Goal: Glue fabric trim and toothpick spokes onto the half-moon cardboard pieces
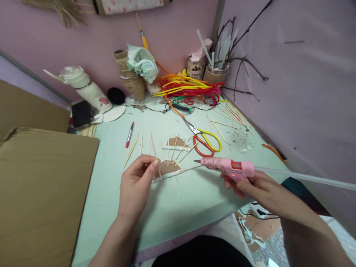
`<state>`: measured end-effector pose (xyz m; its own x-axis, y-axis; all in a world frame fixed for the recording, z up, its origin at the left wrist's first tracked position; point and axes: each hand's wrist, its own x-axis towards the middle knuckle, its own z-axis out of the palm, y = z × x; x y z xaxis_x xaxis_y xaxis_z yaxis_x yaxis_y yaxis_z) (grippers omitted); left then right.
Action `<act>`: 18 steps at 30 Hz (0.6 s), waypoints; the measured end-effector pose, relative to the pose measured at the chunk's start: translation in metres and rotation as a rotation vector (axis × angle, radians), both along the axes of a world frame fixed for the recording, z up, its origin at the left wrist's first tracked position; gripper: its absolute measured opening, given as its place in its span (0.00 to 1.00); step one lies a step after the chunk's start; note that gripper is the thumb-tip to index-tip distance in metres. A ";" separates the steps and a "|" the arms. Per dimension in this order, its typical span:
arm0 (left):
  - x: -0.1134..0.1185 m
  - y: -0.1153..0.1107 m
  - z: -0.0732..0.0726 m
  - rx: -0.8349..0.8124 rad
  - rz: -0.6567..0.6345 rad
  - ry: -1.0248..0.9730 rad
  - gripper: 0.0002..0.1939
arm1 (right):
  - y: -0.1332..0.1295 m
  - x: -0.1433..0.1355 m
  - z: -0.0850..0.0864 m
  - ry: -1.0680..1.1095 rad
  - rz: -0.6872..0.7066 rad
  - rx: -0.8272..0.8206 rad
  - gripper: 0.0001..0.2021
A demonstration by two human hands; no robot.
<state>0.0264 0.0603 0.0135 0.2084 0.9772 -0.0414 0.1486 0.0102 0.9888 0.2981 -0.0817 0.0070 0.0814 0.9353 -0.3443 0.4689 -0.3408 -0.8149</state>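
Between thumb and fingers, my left hand (140,178) pinches a thin wooden stick (155,148) above a cardboard half-circle (169,169) with a white straight edge. Several sticks fan outward from the curved side of this piece. My right hand (250,185) is wrapped around the handle of a pink glue gun (229,165). Its metal nozzle points left toward the fan, apart from it, and a long clear glue stick (300,177) sticks out of its back. Behind the fan lies a smaller cardboard half-circle (175,142) with a whitish rim.
Scissors (204,139) with red and yellow handles lie behind the glue gun. A red-capped marker (129,134) rests at left, near a big cardboard sheet (44,196). Along the back stand a white bottle (90,89), a twine spool (130,78) and colourful pipe cleaners (191,87).
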 end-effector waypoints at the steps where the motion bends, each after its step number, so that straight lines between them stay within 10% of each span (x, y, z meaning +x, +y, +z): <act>1: -0.002 -0.004 -0.007 -0.089 0.042 -0.085 0.08 | 0.002 -0.004 -0.001 -0.040 0.012 -0.010 0.26; 7: -0.001 -0.023 -0.032 -0.360 0.102 -0.239 0.12 | 0.013 -0.025 0.003 -0.198 0.052 -0.069 0.30; 18: -0.007 -0.030 -0.033 -0.458 0.032 -0.130 0.12 | 0.033 -0.047 0.011 -0.287 0.110 -0.055 0.30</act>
<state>0.0194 0.0306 -0.0198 0.2108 0.8705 -0.4447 0.0161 0.4517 0.8920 0.2509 -0.0489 0.0177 0.0821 0.9244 -0.3724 0.7137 -0.3153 -0.6254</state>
